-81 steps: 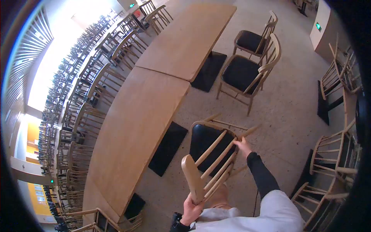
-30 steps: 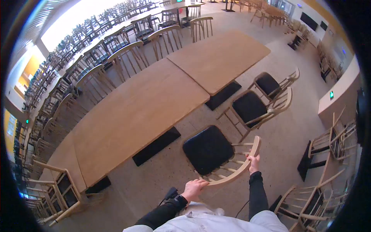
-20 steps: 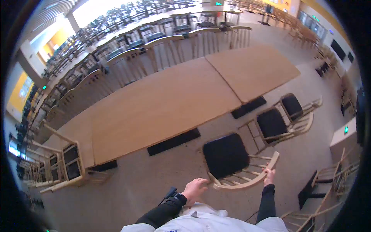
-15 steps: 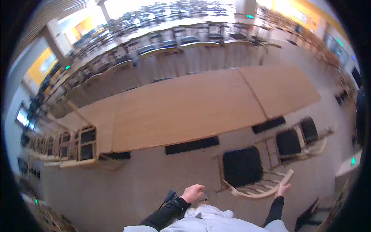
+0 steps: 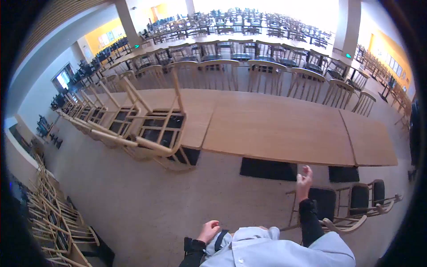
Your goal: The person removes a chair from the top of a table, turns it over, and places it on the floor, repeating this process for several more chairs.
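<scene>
My right hand [image 5: 304,181] is raised in front of the table's near edge, fingers partly bent and apart, holding nothing. Just to its right is a wooden chair with a dark seat [image 5: 322,202]; its curved back [image 5: 344,225] faces me. The hand appears apart from this chair, and my sleeve overlaps part of it. Close to my body, my left hand [image 5: 208,231] hangs with loosely bent fingers and no visible object in it. A long wooden table [image 5: 275,129] stretches across ahead of me.
Upturned chairs [image 5: 158,129] rest on the table's left part, their legs pointing up. Upright chairs [image 5: 307,82] line its far side. Two more chairs [image 5: 359,199] stand at the right. Tangled wooden chairs [image 5: 55,218] are at the lower left. Pillars [image 5: 347,29] rise behind.
My right hand has let go of the chair back and moved up and left. The view has turned left, bringing the upturned chairs nearer the middle. My left hand stays near my body.
</scene>
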The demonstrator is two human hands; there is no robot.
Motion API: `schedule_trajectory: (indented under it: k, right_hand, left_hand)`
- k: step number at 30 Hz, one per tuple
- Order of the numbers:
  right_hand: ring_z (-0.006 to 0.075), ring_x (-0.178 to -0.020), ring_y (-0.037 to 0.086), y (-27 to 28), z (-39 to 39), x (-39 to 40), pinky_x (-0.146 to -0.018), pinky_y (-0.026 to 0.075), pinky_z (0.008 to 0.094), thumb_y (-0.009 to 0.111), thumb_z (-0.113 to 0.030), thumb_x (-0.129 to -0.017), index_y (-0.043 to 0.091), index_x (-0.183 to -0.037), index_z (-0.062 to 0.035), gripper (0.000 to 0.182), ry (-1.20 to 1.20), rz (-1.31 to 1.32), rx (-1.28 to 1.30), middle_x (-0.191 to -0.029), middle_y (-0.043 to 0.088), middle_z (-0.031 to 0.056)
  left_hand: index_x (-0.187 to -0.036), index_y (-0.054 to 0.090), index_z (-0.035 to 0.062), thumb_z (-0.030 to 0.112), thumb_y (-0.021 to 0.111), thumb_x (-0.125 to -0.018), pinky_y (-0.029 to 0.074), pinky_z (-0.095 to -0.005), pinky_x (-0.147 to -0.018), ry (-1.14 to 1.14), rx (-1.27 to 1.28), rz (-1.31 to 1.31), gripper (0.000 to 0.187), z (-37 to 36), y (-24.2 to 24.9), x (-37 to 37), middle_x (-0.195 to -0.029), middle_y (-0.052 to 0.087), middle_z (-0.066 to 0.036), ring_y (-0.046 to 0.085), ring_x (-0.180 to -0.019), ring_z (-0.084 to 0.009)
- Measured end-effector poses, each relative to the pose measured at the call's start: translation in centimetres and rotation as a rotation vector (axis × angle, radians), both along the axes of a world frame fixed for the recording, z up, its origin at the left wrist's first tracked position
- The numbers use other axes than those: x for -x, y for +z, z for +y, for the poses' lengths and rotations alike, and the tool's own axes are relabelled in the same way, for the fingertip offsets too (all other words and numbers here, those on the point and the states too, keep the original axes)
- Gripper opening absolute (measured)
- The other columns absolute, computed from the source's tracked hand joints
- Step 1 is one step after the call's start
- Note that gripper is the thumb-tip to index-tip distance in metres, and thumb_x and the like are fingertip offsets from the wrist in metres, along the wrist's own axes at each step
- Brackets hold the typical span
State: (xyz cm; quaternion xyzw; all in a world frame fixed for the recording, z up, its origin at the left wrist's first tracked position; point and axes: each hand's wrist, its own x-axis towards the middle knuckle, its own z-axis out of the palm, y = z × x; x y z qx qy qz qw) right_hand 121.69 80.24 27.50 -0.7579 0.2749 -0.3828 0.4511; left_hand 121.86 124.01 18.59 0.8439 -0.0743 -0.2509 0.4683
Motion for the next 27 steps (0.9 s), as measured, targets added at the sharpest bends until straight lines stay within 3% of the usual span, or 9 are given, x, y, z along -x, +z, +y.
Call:
schedule_trajectory:
  k: [6, 10, 14, 16, 18, 20, 22, 24, 27]
  right_hand:
    - [0.0132, -0.088, 0.056, -5.1, 19.0, -11.4, -0.072, 0.048, 0.0277, 0.054, 0.001, -0.08, 0.045, -0.118, -0.0062, 0.04, 0.56, 0.137, -0.105, -0.103, 0.056, 0.0063]
    - [0.0138, -0.086, 0.054, -6.0, 30.9, -16.7, -0.074, 0.047, 0.0265, 0.055, 0.003, -0.079, 0.047, -0.118, -0.0068, 0.041, 0.985, 0.136, -0.244, -0.099, 0.056, 0.0056]
    - [0.0164, -0.088, 0.054, -4.8, 40.9, -21.5, -0.076, 0.046, 0.0275, 0.056, 0.0, -0.079, 0.047, -0.118, -0.0063, 0.04, 1.132, 0.168, -0.268, -0.101, 0.056, 0.0071]
    - [0.0127, -0.092, 0.054, -5.8, 45.6, -25.0, -0.077, 0.045, 0.0256, 0.057, -0.005, -0.082, 0.045, -0.118, -0.0059, 0.038, 1.159, 0.144, -0.153, -0.102, 0.056, 0.0049]
    - [0.0156, -0.102, 0.051, -9.7, 51.1, -30.2, -0.087, 0.042, 0.0277, 0.057, -0.005, -0.082, 0.043, -0.12, -0.0032, 0.041, 1.211, 0.231, -0.828, -0.109, 0.053, 0.0082]
    - [0.0299, -0.107, 0.049, -7.5, 55.7, -33.4, -0.09, 0.041, 0.0344, 0.061, -0.009, -0.076, 0.041, -0.122, -0.0024, 0.051, 1.195, -0.058, -0.016, -0.116, 0.047, 0.0179]
    - [0.0297, -0.113, 0.044, -5.0, 59.9, -37.4, -0.099, 0.034, 0.0351, 0.05, -0.009, -0.085, 0.039, -0.123, 0.0001, 0.041, 1.12, 0.001, 0.072, -0.122, 0.044, 0.0178]
    - [0.0332, -0.115, 0.042, -5.0, 64.3, -42.2, -0.1, 0.033, 0.0363, 0.054, -0.006, -0.08, 0.039, -0.123, 0.0018, 0.046, 1.083, 0.001, -0.264, -0.122, 0.042, 0.0211]
    - [0.0352, -0.117, 0.04, -8.4, 71.0, -51.7, -0.101, 0.032, 0.0377, 0.063, -0.002, -0.069, 0.041, -0.12, 0.0022, 0.056, 0.844, -0.029, 0.084, -0.122, 0.043, 0.0221]
  left_hand:
    - [-0.096, 0.063, -0.001, 0.011, 0.064, -0.075, 0.05, -0.0266, -0.071, 0.468, 0.116, -0.03, 0.025, 14.2, -3.0, 1.3, -0.082, 0.066, -0.008, 0.062, -0.075, -0.0139]
    - [-0.096, 0.064, -0.0009, 0.011, 0.064, -0.076, 0.049, -0.026, -0.072, 0.632, 0.141, 0.034, 0.023, 18.6, -4.8, 2.2, -0.084, 0.066, -0.008, 0.062, -0.077, -0.0135]
    - [-0.096, 0.063, -0.0012, 0.011, 0.064, -0.077, 0.049, -0.0255, -0.073, 0.721, 0.203, 0.032, 0.023, 19.7, -6.4, 2.5, -0.085, 0.067, -0.008, 0.062, -0.078, -0.0134]
    - [-0.098, 0.063, -0.0015, 0.012, 0.064, -0.078, 0.049, -0.0255, -0.074, 0.711, 0.195, 0.073, 0.024, 20.6, -7.8, 2.0, -0.087, 0.066, -0.008, 0.062, -0.078, -0.0139]
    - [-0.099, 0.062, -0.0008, 0.013, 0.064, -0.079, 0.049, -0.0264, -0.073, 0.726, 0.228, 0.111, 0.024, 22.4, -9.3, 1.8, -0.087, 0.065, -0.007, 0.062, -0.079, -0.0147]
    - [-0.103, 0.059, -0.0004, 0.011, 0.064, -0.079, 0.05, -0.0318, -0.073, 0.847, 0.364, 0.117, 0.027, 25.1, -11.3, 0.6, -0.088, 0.064, -0.007, 0.062, -0.08, -0.0167]
    - [-0.103, 0.059, -0.0002, 0.02, 0.056, -0.085, 0.046, -0.0328, -0.08, 0.901, 0.195, 0.158, 0.026, 26.3, -4.8, -1.7, -0.101, 0.06, -0.011, 0.058, -0.091, -0.0219]
    - [-0.108, 0.057, 0.0002, 0.022, 0.057, -0.085, 0.044, -0.0336, -0.086, 0.948, 0.33, 0.318, 0.032, 28.6, -3.1, -3.4, -0.108, 0.058, -0.012, 0.055, -0.098, -0.0233]
    - [-0.113, 0.053, 0.0002, 0.023, 0.058, -0.085, 0.041, -0.0352, -0.089, 0.846, -0.046, 0.27, 0.037, 31.8, -1.2, -7.8, -0.108, 0.058, -0.013, 0.052, -0.102, -0.0238]
